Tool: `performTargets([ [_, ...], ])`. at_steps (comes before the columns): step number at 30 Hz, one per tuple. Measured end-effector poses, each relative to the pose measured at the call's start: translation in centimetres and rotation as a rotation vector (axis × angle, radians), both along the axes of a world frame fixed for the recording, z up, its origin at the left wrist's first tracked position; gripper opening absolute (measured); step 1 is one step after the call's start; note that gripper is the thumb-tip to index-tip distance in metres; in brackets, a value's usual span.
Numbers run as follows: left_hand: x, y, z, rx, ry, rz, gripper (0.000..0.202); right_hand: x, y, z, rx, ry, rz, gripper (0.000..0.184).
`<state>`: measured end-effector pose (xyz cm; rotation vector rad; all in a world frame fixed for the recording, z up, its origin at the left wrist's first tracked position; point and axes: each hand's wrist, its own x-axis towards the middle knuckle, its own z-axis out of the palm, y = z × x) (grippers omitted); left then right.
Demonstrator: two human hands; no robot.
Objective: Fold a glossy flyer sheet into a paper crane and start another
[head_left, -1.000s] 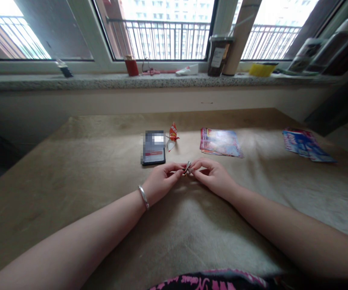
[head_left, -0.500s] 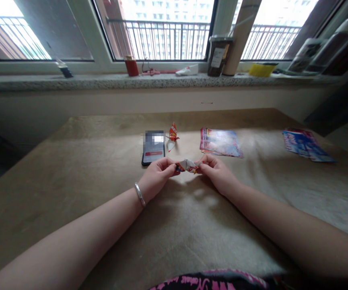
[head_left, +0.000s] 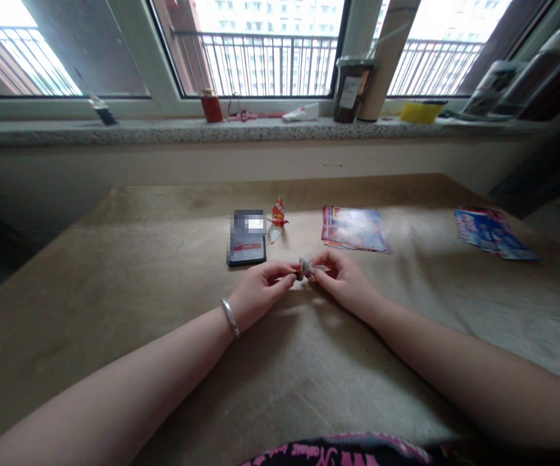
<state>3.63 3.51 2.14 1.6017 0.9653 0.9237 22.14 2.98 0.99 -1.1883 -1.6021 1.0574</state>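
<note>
Item, nearest me: a strip of pink-and-black patterned cloth [head_left: 347, 450] at the lower edge of view, under my forearms. Item: table [head_left: 114, 336], tan, its wide bare stretch lying behind and to the outer side of each of my hands; its left edge falls away well out from my left hand, its far edge lies beyond my fingertips below the wall. Item: my left hand [head_left: 259, 294], silver bangle [head_left: 230, 317] on the wrist, fingers closed in a pinch on the left end of the small folded paper piece [head_left: 306, 268]. Item: my right hand [head_left: 347, 281], fingers likewise pinched shut on the right end of the same piece. The paper piece sits between the two sets of fingertips; whether it touches the tabletop I cannot tell. Item, just beyond my left fingertips: a dark phone [head_left: 247, 238], flat, screen up. Item, just beside the phone, beyond the gap between my hands: a red folded paper figure [head_left: 277, 217], upright. Item, beyond my right hand: a flat stack of printed sheets [head_left: 353, 228]. Item, well out to the right of my right hand: a second lot of blue printed sheets [head_left: 493, 233]. Item, farthest: stone windowsill [head_left: 163, 131] bearing a red cup [head_left: 212, 105], a dark labelled jar [head_left: 352, 89] and a yellow object [head_left: 421, 111].
</note>
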Motion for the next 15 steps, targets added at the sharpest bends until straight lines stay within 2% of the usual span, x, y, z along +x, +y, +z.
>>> performTargets([
  [4, 0.0, 0.2, -0.1, 0.018, 0.013, 0.0, 0.013, 0.0, -0.1, 0.0, 0.037, -0.033, 0.014, 0.011],
  [8, 0.0, 0.3, -0.5, 0.117, 0.042, 0.005, 0.01, -0.2, -0.4, 0.4, 0.123, -0.035, 0.033, 0.008],
  [12, 0.0, 0.2, -0.8, 0.043, -0.015, -0.048, 0.023, -0.3, -0.6, 0.9, 0.213, -0.075, 0.04, 0.006],
  [15, 0.0, 0.1, -0.7, 0.018, -0.009, -0.049, 0.025, -0.2, -0.6, 1.0, 0.216, -0.09, 0.059, 0.007],
])
